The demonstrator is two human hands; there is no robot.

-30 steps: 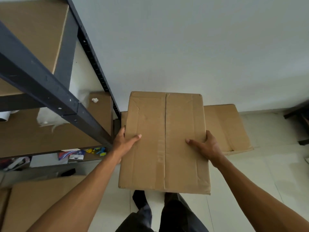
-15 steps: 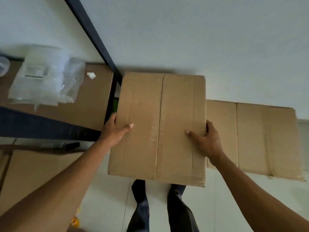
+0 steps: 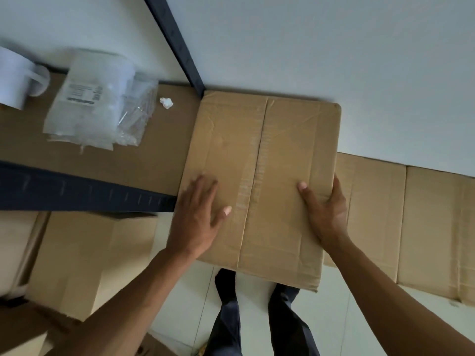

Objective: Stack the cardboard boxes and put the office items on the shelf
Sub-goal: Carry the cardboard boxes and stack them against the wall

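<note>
A taped brown cardboard box (image 3: 270,155) fills the centre, its far edge against the white wall beside the shelf's dark post (image 3: 177,42). My left hand (image 3: 198,217) lies flat on the box's top near its left edge, fingers spread. My right hand (image 3: 325,211) grips the box's right edge, thumb on top and fingers hidden down the side. Under and to the right of it lies a wider cardboard box (image 3: 401,222). The shelf board (image 3: 108,163) on the left carries clear plastic bags (image 3: 95,106) and a white roll (image 3: 18,78).
The shelf's dark front rail (image 3: 84,194) runs across the left, level with the box. More cardboard boxes (image 3: 84,258) stand on the floor below the shelf. My legs (image 3: 257,319) stand on pale floor tiles under the box. A small white scrap (image 3: 166,102) lies on the shelf.
The box has gone lower and further toward the wall beside the shelf. My left hand has moved from gripping the left edge to lying flat on top. The view has tilted down.
</note>
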